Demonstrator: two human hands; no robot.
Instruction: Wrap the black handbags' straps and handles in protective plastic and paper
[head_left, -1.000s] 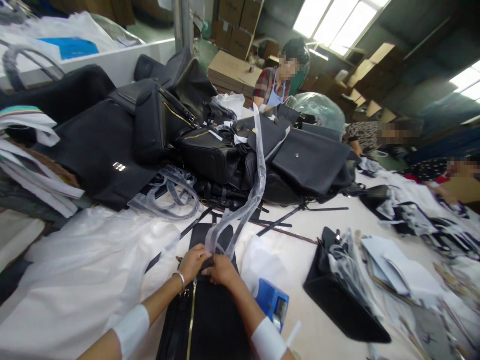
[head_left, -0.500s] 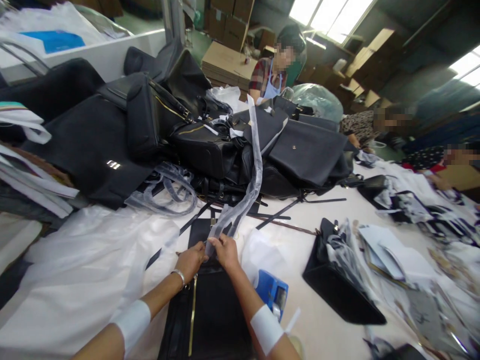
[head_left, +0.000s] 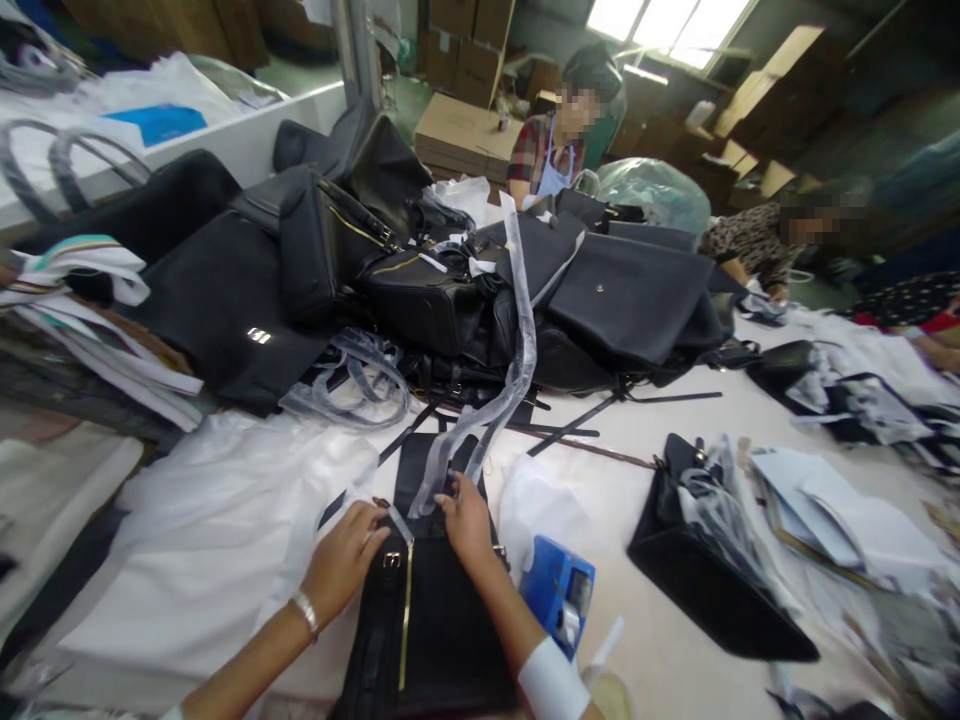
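Note:
A black bag (head_left: 450,630) with a gold zip down its front lies before me. My left hand (head_left: 341,560) is over its upper left edge, thumb and fingers closed at the end of a short greyish strip (head_left: 401,525) near the zip's top. My right hand (head_left: 466,520) pinches at the lower part of a strap wrapped in clear plastic (head_left: 520,345). That strap rises from the bag's top and curves away over the pile. Exactly what the right fingertips touch is partly hidden.
A blue tape dispenser (head_left: 555,590) stands right of the bag. White sheeting (head_left: 225,530) spreads at left. Black bags (head_left: 630,300) are piled ahead, and another black bag (head_left: 712,570) rests at right. A person (head_left: 547,150) is behind the pile; others are farther right.
My hands, close together at the wrapped strap before, are now apart. The left has moved left and down to the short strip; the right stays by the strap. The view has shifted slightly.

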